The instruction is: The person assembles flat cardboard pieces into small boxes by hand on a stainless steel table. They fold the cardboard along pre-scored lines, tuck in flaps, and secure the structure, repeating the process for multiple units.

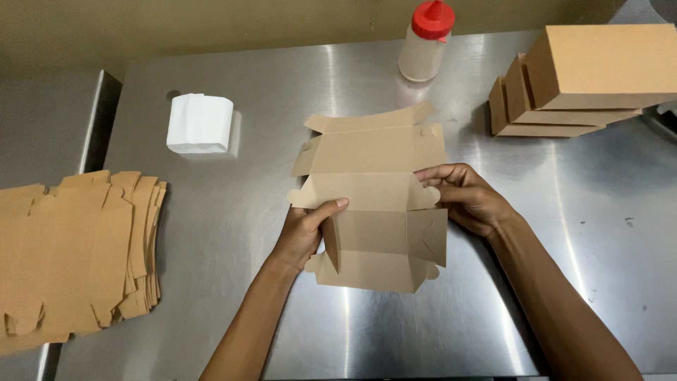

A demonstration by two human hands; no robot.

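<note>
Left hand (303, 231) and right hand (465, 197) grip a creased, unfolded brown cardboard blank (374, 190).

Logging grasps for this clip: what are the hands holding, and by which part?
Both hold the flat brown cardboard box blank: left hand at its left side flap, right hand at its right edge, mid-height.

I stand at a big shiny steel table (233, 233) that fills most of the frame. Soft light makes bright streaks on it near the top middle. Along the top runs a plain yellow-brown wall (211, 25). At the upper left sits a second grey metal surface (42, 127).
</note>
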